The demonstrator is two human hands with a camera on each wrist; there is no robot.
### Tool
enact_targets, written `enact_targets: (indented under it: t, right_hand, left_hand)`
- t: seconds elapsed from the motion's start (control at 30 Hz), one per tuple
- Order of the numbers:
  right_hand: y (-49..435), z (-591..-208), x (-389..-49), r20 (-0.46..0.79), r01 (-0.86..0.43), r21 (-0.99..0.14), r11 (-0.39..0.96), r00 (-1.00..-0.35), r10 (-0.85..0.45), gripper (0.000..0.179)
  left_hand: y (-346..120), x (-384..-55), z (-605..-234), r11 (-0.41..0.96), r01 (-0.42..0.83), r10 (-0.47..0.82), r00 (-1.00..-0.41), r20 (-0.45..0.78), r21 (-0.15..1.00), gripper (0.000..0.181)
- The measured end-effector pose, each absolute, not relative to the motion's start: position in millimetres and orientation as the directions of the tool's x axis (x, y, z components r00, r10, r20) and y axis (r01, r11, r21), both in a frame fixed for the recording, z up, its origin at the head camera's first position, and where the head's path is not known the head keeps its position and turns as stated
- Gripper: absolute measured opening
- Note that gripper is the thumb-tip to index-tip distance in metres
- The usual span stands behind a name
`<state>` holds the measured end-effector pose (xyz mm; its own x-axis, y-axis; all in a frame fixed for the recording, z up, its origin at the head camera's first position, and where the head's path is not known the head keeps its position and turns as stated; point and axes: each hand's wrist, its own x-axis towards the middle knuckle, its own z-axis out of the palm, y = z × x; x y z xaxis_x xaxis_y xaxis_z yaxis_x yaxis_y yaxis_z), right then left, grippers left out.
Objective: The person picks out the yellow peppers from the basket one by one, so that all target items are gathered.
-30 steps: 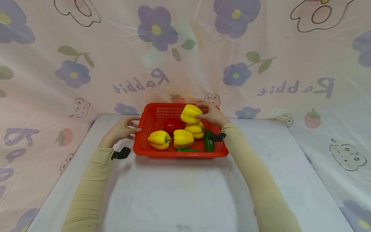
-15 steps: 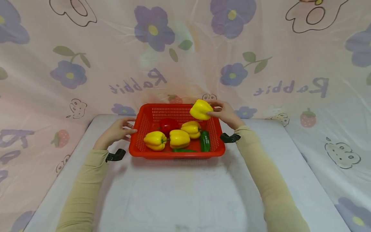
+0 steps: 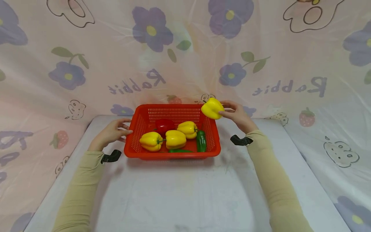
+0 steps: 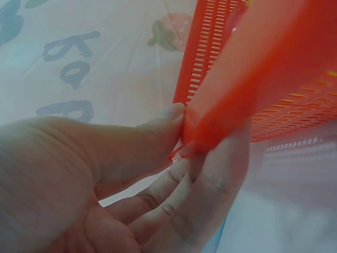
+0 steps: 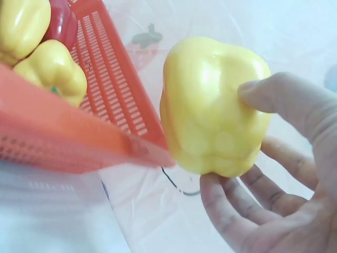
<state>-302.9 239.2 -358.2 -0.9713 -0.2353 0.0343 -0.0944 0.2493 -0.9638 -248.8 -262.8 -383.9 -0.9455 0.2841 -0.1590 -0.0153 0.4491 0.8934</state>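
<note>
- Right of center in the head view, you hold a yellow pepper (image 3: pixel 212 108) at the upper right corner of the red basket (image 3: pixel 162 113), your right hand (image 3: pixel 237 114) pinching it between thumb and fingertips.
- Whether it touches the rim (image 3: pixel 172 155) you cannot tell, so lift it slightly to avoid a scrape.
- Its shiny skin is probably slippery; press evenly, without squeezing hard.
- Left of center, your left hand (image 3: pixel 108 133) clamps the rim between thumb and curled fingers; a firm hold there should stop sliding.
- Lower in the frame, other yellow peppers (image 3: pixel 175 139) and a red pepper (image 3: pixel 164 126) lie inside; steer clear of them.
</note>
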Motion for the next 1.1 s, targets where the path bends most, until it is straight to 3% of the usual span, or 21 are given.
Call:
enact_targets:
  t: [1.1]
  right_hand:
    - [283.5,-390.4,-288.4,-0.098,0.091,-0.993,0.077,-0.991,-0.089,0.065]
  left_hand:
    - [-262.0,-246.2,-380.5,0.456,-0.011,0.281,-0.947,-0.156,0.890,0.060]
